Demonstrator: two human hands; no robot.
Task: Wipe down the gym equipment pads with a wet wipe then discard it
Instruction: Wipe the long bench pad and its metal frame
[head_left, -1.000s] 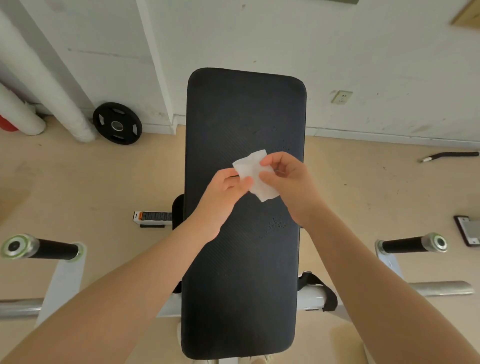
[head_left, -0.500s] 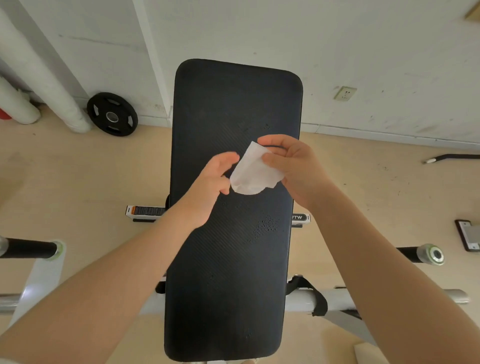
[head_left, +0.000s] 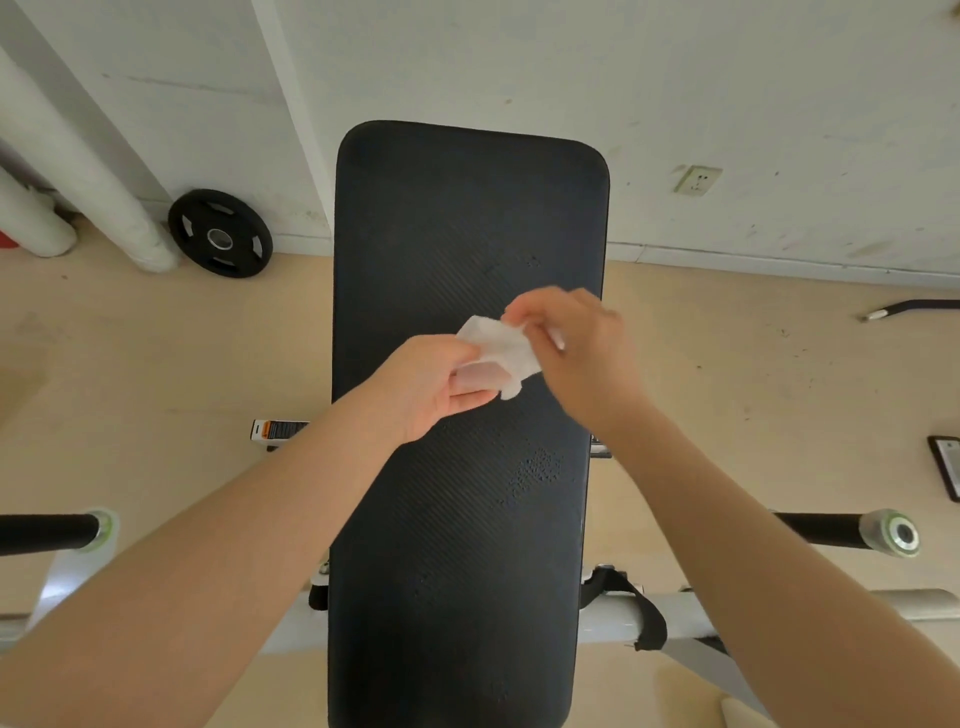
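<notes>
Both hands pinch the wet wipe (head_left: 498, 351) above the bench pad (head_left: 467, 493): left hand (head_left: 431, 387) at seven o'clock, right hand (head_left: 576, 353) at three. The pad's long axis runs twelve to six.

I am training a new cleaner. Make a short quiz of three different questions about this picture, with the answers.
1. True or false: the wet wipe lies flat on the black pad.
2. Which hands hold the wipe? A) left hand only B) right hand only C) both
3. Fill in: a black ___ leans against the wall at the left.

Key: 1 false; 2 C; 3 weight plate.
</notes>
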